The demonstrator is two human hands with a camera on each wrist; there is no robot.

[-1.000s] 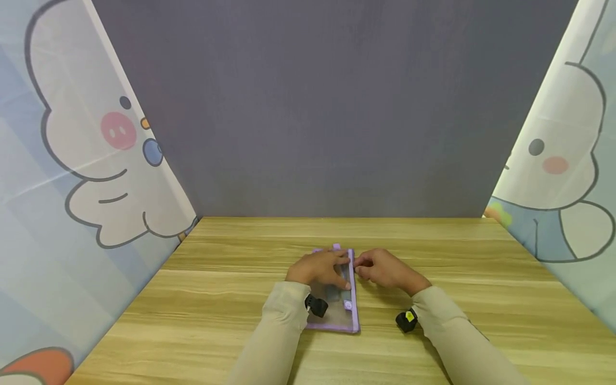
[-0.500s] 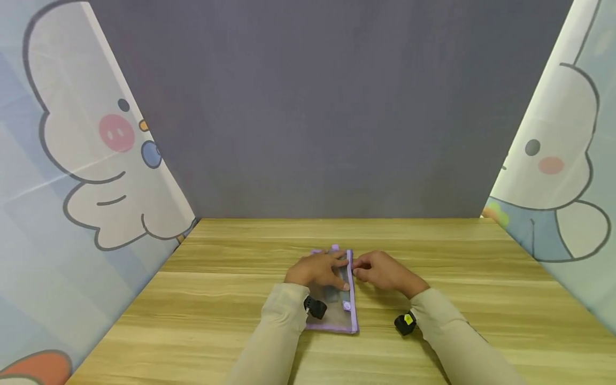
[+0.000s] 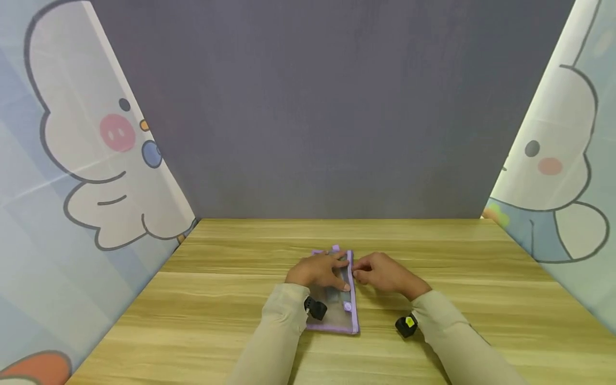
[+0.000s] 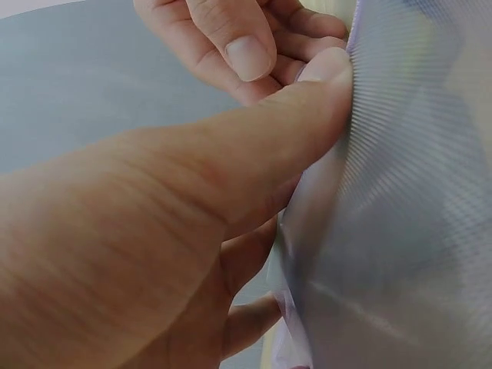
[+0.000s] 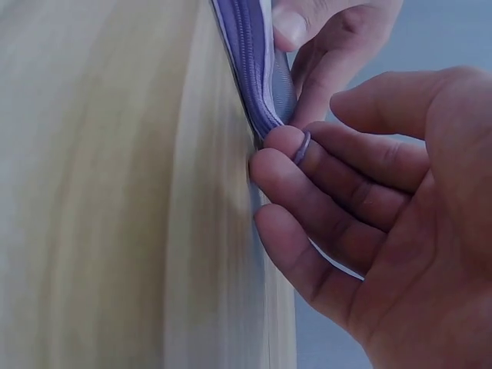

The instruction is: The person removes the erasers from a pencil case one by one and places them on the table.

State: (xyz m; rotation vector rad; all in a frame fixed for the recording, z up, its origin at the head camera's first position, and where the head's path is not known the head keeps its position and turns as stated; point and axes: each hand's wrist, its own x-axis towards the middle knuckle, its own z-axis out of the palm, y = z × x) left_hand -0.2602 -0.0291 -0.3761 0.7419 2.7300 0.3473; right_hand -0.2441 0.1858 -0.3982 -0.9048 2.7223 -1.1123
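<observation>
A see-through mesh pouch with purple edging (image 3: 332, 321) lies on the wooden table, its zipper (image 5: 247, 46) running along the right edge. My left hand (image 3: 320, 269) rests spread over the pouch's upper part, thumb near the zipper edge. In the left wrist view that thumb (image 4: 330, 73) presses on the mesh. My right hand (image 3: 382, 271) is at the zipper, fingers curled. A thin purple loop (image 5: 304, 147) sits at its index fingertip in the right wrist view, where the thumb stands apart from the fingers. Part of the pouch is hidden under my left hand.
The wooden table (image 3: 216, 299) spreads around the pouch. A dark grey panel (image 3: 308, 107) stands behind it, and cartoon-printed sheets (image 3: 86, 176) hang at both sides. Small purple tabs stick out at the pouch's top and right side; the lower right tab (image 3: 348, 306) bears a mark.
My right hand has slid slightly along the zipper edge toward me. The left hand and the pouch stay almost where they were.
</observation>
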